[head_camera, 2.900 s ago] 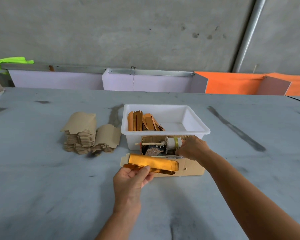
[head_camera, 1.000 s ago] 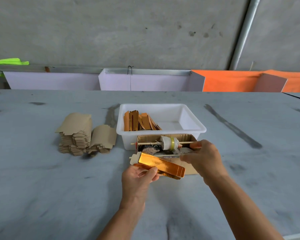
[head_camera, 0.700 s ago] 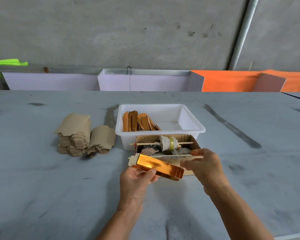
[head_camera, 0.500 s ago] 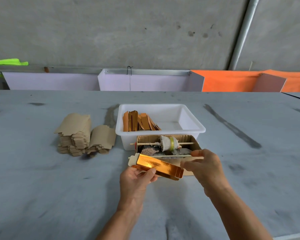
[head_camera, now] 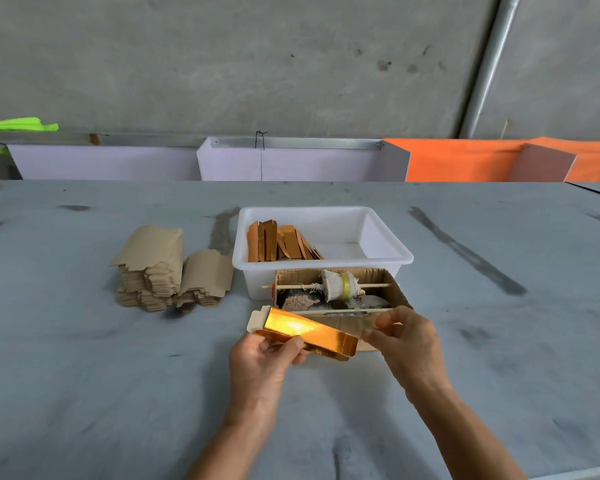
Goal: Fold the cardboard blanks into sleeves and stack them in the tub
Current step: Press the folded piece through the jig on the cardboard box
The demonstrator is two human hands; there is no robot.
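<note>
Since the earliest frame, the right hand [head_camera: 404, 336] has come away from the small cardboard box [head_camera: 388, 296] and now hangs just in front of it, thumb and forefinger drawn close together at the right end of the gold sleeve [head_camera: 307, 332]; whether they pinch a clear strip of tape or nothing at all cannot be told. Over the last half second almost nothing has shifted. The left hand [head_camera: 262, 358] holds the gold sleeve from below, thumb pressed on its near face and fingers curled under it. That sleeve is folded into a long box shape, tilted so its right end sits lower and nearer, with a pale cardboard tab showing at its left end. It is held above the grey table [head_camera: 84, 375], just in front of the cardboard box and apart from the tub [head_camera: 385, 256].

Behind the cardboard box stands the white tub, touching or nearly touching it. Folded sleeves [head_camera: 279, 242] lean together on edge at the tub's left side. Left of the tub, two stacks of flat brown blanks [head_camera: 168, 268] sit side by side on the table. Inside the cardboard box a roll [head_camera: 338, 289] sits on a thin wooden stick [head_camera: 374, 285] laid across it.
</note>
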